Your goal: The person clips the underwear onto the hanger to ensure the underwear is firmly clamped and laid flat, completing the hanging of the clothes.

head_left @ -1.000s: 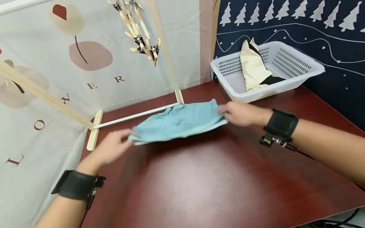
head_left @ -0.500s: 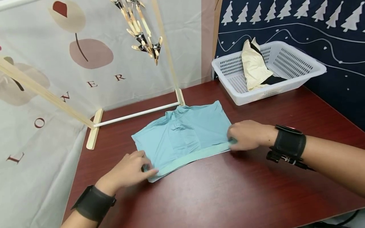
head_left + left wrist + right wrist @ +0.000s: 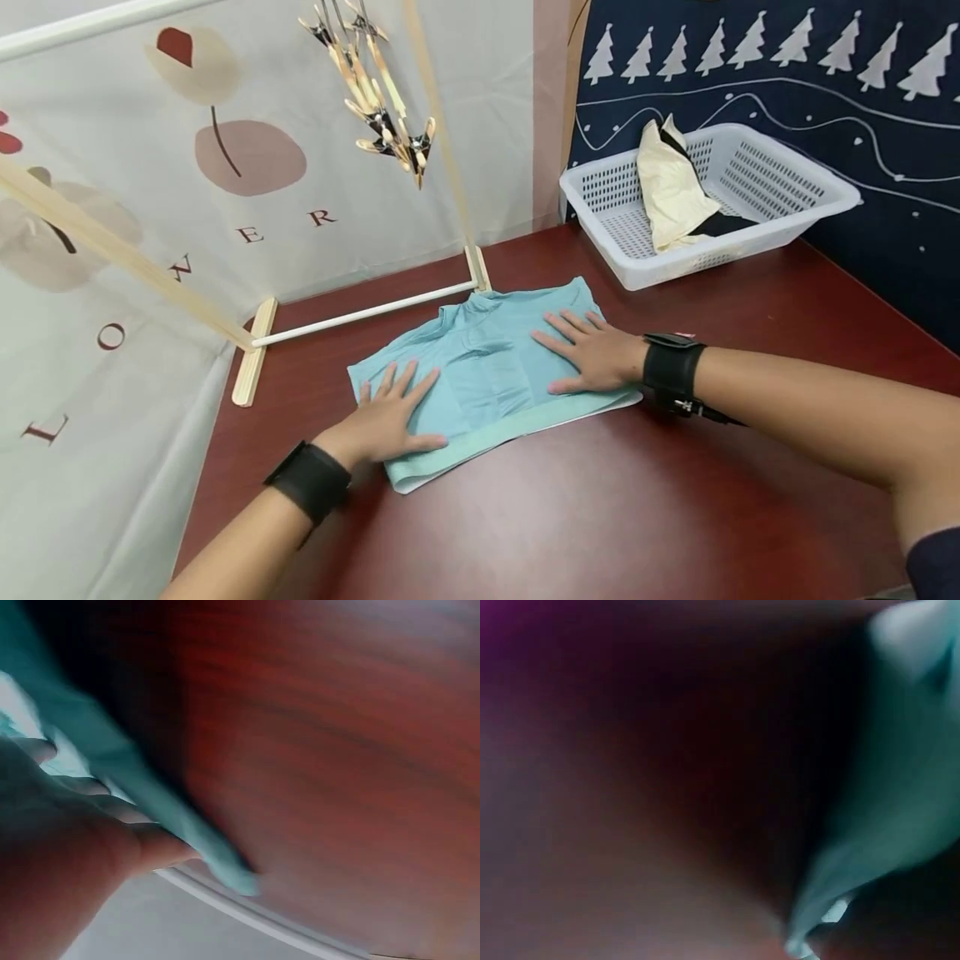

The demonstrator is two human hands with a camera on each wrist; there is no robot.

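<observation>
Head view: light blue shorts (image 3: 487, 367) spread flat on dark red table (image 3: 600, 500), waistband toward the near edge, far hem close to the drying rack's base. Left hand (image 3: 390, 417) laid palm down on the shorts' left part, fingers straight and spread, gripping nothing. Right hand (image 3: 592, 354) likewise flat on the right part, fingers extended toward the middle, nothing grasped. Black wrist straps on both forearms.

Left wrist view, blurred: shorts (image 3: 112, 757) beneath the left hand (image 3: 67, 847), fingertips on the cloth, red table (image 3: 337, 765) beside. Right wrist view, very dark and blurred: only a patch of blue cloth (image 3: 900, 787) against the table.

Farther out: wooden drying rack (image 3: 255, 350) at the table's back left, clothespins (image 3: 382, 108) hanging above. White basket (image 3: 787, 183) at the back right, well apart from the shorts, holding cream garment (image 3: 671, 192) and something black.
</observation>
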